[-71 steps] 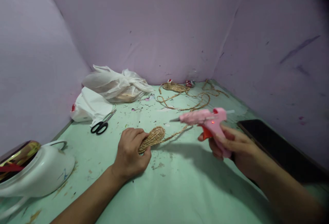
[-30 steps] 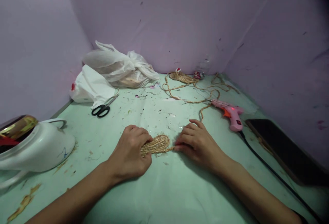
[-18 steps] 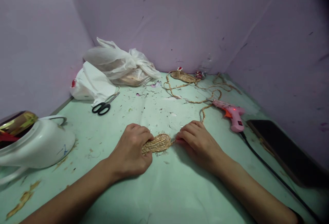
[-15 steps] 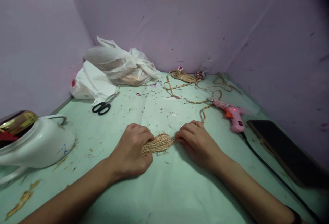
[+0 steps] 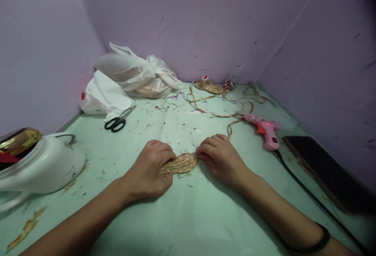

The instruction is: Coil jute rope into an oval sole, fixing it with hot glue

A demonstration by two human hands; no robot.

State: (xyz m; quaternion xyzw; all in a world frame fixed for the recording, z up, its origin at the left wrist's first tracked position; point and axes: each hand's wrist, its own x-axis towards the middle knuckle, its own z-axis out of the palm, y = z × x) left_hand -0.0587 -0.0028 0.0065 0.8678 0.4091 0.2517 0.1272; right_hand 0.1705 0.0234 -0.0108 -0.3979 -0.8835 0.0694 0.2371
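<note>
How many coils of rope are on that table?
2. The near coil lies between the left hand, curled over its end, and the right hand, touching its edge. The far coil sits by the back wall. The bags may hide more.

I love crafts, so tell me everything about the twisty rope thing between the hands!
The rope coil is tan, rough, jute-like cord wound into a flat oval. It lies flat on the green table. The left hand grips one end, hiding part of it; the right hand touches the other end with its fingers.
</note>
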